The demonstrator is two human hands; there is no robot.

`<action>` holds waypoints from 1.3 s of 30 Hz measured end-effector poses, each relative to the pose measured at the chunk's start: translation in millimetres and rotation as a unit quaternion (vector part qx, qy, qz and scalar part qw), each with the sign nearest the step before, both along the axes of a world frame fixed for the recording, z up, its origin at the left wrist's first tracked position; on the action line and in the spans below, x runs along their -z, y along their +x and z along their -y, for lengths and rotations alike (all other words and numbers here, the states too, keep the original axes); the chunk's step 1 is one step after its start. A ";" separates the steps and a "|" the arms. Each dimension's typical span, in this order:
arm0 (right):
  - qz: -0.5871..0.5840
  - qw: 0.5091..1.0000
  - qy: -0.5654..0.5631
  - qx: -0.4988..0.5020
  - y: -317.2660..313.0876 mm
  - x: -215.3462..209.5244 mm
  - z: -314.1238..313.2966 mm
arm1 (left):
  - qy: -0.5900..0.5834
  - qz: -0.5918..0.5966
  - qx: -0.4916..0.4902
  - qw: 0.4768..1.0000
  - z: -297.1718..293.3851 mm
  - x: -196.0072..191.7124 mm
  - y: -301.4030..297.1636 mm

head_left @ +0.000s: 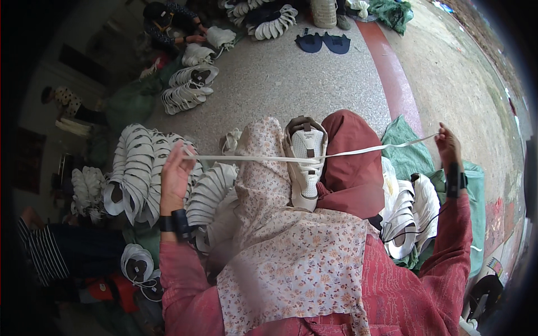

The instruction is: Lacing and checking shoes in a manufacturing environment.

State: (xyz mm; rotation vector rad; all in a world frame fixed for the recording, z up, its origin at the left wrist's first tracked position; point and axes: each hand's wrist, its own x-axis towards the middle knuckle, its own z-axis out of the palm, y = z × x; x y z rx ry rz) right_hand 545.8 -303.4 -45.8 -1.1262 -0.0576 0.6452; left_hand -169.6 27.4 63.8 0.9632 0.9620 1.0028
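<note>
A white and brown shoe upper (306, 187) stands between my knees, its toe toward me. A flat white shoelace (241, 158) threads through its lower eyelets and stretches out tautly to both sides. My left hand (178, 168) pinches one end of the lace, out to the left above stacked uppers. Far to the right, my right hand (449, 147) is raised and closed on the other end, with the lace running slightly upward to it. A floral apron (297, 263) covers my lap and left leg.
Nested white uppers (137, 168) are stacked on my left, with more white uppers (400, 218) by a green sack (409, 148) on my right. Two dark blue cut pieces (323, 43) lie on the floor ahead. A co-worker (171, 25) handles white pieces at far left.
</note>
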 end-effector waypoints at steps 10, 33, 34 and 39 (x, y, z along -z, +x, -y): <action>0.659 0.701 -0.152 -0.228 -252.4 -62.9 -105.5 | 0.462 -0.338 0.232 0.787 51.4 -13.3 137.6; 0.619 0.651 -0.204 -0.389 -302.5 -45.4 -125.8 | 0.343 -0.272 0.459 0.773 73.7 34.3 251.5; 0.588 0.655 -0.233 -0.413 -301.3 -45.3 -128.8 | 0.348 -0.256 0.460 0.776 73.5 35.6 251.3; 0.558 0.630 -0.188 -0.506 -292.5 -56.6 -140.5 | 0.374 -0.250 0.460 0.765 74.0 42.6 251.4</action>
